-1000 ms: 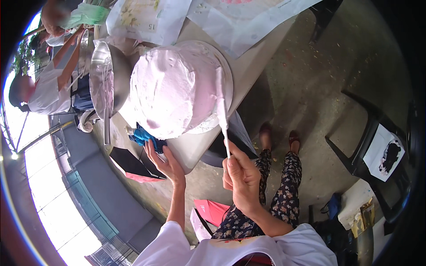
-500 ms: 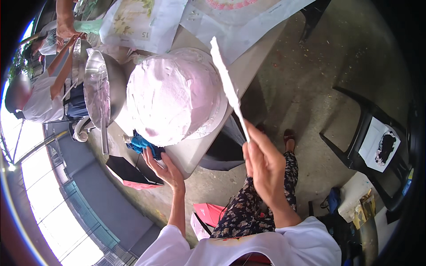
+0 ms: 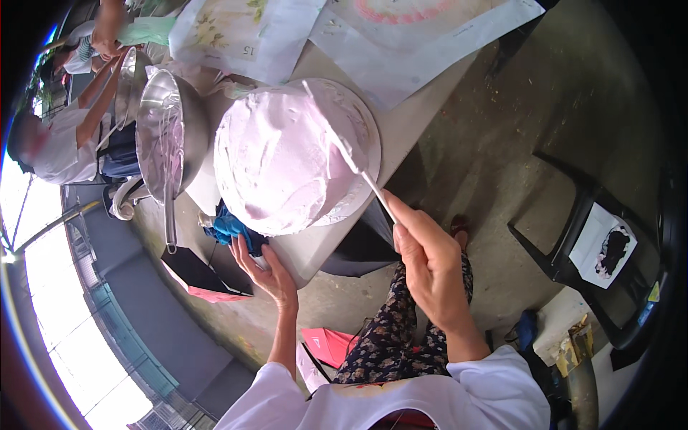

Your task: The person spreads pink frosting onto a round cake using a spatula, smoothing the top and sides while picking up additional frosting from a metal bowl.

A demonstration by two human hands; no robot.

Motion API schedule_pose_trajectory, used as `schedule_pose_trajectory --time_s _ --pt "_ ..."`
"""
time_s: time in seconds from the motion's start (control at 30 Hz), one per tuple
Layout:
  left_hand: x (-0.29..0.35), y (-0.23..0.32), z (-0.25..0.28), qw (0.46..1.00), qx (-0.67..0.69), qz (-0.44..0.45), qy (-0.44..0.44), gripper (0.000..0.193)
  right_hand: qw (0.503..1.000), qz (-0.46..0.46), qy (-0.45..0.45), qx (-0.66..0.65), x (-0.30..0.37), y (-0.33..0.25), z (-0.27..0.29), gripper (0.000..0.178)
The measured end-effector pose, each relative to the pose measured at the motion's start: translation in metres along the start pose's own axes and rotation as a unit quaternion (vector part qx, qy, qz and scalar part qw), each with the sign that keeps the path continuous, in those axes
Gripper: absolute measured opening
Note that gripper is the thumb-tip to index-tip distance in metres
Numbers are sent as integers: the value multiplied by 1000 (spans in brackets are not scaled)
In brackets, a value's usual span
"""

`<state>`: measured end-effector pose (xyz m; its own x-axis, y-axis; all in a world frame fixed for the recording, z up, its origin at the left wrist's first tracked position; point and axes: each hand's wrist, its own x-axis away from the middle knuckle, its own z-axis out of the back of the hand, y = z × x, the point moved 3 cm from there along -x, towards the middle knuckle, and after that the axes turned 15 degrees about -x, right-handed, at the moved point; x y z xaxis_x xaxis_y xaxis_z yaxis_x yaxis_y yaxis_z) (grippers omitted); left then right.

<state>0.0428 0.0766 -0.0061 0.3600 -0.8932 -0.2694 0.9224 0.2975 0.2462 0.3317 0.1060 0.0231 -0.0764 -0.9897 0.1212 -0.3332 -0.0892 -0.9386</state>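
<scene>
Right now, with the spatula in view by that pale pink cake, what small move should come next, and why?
Probably a light smoothing stroke of the spatula along the right side of the cake: its surface shows ridges there, and the right hand holds the tool touching or just above it; I can't tell which. The left hand is by the blue cloth, off the cake.

L hand (image 3: 273, 278) ext'd, R hand (image 3: 432, 269) curled tight.
</scene>
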Motion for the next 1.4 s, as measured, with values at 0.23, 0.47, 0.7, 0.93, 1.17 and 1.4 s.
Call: schedule_pose_trajectory --time_s 0.23,0.47,0.7,0.93,1.17,1.4 --pt "7 -34 -6 997 72 4 -10 49 986 87 -112 91 24 -62 -35 55" --pt "-1 -1 1 999 30 -3 18 49 987 2 86 135 24 -39 -18 36" --pt "-1 -1 5 999 32 -4 16 50 971 33 61 229 32 -34 -45 34" --pt "0 -4 4 998 53 2 21 53 969 80 -94 213 25 -71 -63 36" --pt "0 1 5 999 49 -4 9 51 946 97 -4 309 -45 -67 -18 27" --pt "1 -1 7 998 57 4 3 50 912 130 -25 387 -32 -55 -32 30"
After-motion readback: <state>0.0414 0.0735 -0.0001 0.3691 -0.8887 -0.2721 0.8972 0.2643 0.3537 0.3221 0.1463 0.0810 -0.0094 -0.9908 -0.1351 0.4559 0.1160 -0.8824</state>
